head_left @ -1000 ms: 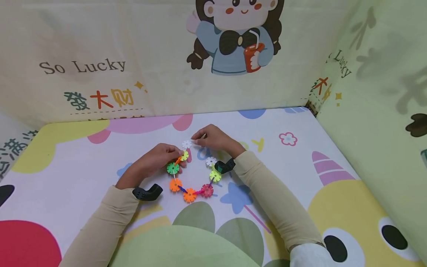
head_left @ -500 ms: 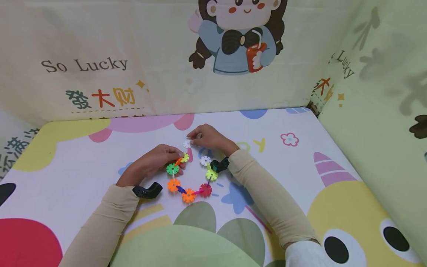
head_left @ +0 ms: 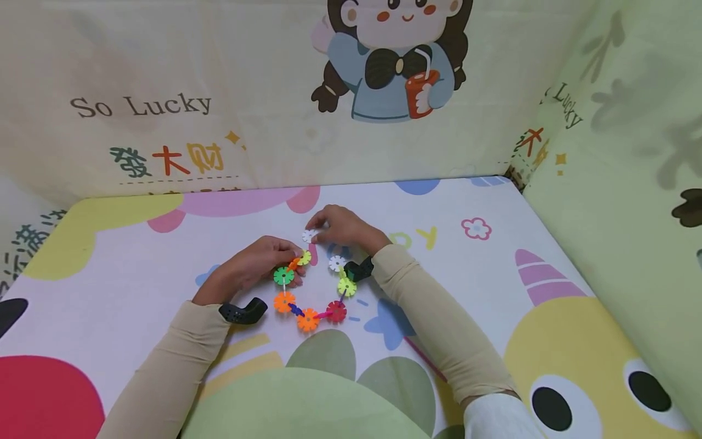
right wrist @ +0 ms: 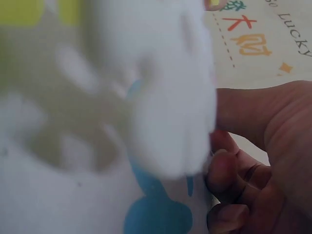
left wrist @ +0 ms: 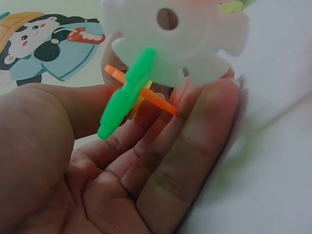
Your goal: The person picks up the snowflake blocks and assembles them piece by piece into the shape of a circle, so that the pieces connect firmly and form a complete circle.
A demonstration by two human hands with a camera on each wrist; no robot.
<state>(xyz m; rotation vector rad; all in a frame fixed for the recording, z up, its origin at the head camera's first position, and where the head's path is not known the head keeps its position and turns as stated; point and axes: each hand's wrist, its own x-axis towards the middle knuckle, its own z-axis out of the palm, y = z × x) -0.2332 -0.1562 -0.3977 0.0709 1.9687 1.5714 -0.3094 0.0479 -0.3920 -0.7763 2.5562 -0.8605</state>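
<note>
In the head view, a curved chain of notched plastic flower discs lies between the hands. My left hand (head_left: pixel 263 262) pinches its upper left end, by a yellow disc (head_left: pixel 304 257) and an edge-on orange disc (head_left: pixel 294 264). Below them hangs a green disc (head_left: pixel 283 275). A loose-looking white disc (head_left: pixel 309 236) is pinched by my right hand (head_left: pixel 342 227), close above the yellow one. Whether the two touch is unclear. Another white disc (head_left: pixel 337 263) ends the chain's right side. In the right wrist view, a blurred white shape (right wrist: pixel 170 97) hides the fingertips.
The chain runs on through an orange disc (head_left: pixel 308 319), a red disc (head_left: pixel 336 311) and a yellow-green disc (head_left: pixel 347 286). Under it spreads a cartoon-printed tabletop (head_left: pixel 439 244). A printed cloth wall (head_left: pixel 263 91) rises behind, and another cloth (head_left: pixel 620 244) stands on the right.
My right hand has moved slightly left, bringing the white disc close to the yellow disc. The chain's right side has shifted a little left. The left hand has stayed almost still.
</note>
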